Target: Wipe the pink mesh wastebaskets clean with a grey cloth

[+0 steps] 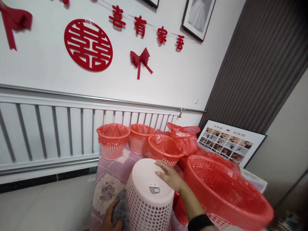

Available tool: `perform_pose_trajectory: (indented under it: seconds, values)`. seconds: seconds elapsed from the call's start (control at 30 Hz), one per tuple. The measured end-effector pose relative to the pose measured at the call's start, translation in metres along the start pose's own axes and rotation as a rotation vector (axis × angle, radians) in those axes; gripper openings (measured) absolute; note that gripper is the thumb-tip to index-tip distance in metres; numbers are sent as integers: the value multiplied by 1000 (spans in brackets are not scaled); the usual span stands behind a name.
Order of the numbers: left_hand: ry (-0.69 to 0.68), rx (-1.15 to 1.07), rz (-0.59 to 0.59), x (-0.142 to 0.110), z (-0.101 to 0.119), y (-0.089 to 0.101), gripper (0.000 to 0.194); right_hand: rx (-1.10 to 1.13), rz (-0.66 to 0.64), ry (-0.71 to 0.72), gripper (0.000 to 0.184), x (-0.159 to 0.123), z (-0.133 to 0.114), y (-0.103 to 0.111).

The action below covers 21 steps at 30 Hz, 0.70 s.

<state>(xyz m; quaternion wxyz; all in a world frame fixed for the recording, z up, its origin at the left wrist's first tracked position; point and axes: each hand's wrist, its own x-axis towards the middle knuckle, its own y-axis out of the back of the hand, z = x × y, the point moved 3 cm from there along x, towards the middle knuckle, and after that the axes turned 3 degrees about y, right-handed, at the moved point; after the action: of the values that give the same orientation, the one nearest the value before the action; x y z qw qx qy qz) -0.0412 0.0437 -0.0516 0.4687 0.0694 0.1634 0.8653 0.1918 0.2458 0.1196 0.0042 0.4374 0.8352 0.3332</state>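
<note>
Basket (148, 199), pale pink, stands upside down at the table's (108, 186) near edge. My right hand (169, 175) lies flat, fingers spread, on its base; my left hand (113, 216) clutches a grey cloth (120, 208) against its side. Beyond stand red-lined baskets (113, 139), then a radiator (48, 128).

The right hand (170, 175) lies palm down, fingers (160, 165) stretched out flat and slightly spread, pointing left. Its forearm runs down toward the lower right, where a dark sleeve (199, 222) covers the wrist end. The left hand (111, 217) sits low at the bottom edge, only partly in view, its fingers curled closed in a grip, knuckles turned upward.
</note>
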Motion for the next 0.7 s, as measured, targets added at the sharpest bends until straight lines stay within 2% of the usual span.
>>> perform_pose_trajectory:
  seconds: [0.1,0.17,0.23,0.27,0.3,0.37,0.43,0.57,0.7]
  values:
    - [-85,-174,52,0,60,11,59,-6,11,-48,74,-1,-1,0]
    - [-180,-193,104,2,96,17,59,3,17,-68,75,-1,-1,1]
    - [-287,-131,143,6,117,17,58,8,21,-71,77,-1,-2,1]
    - [-323,-81,148,8,119,14,57,10,23,-70,78,-1,-3,0]
    - [-340,-29,141,12,116,10,57,12,26,-69,79,-1,-3,0]
    - [-311,58,122,20,95,-1,59,17,28,-71,78,-2,-3,0]
    - [-213,152,81,28,62,-10,61,24,31,-74,76,-1,-2,-1]
    - [22,347,-88,30,-1,-20,65,25,31,-73,71,-1,-4,-1]
    - [157,394,-171,21,-35,-20,70,15,16,-74,73,-1,-6,-1]
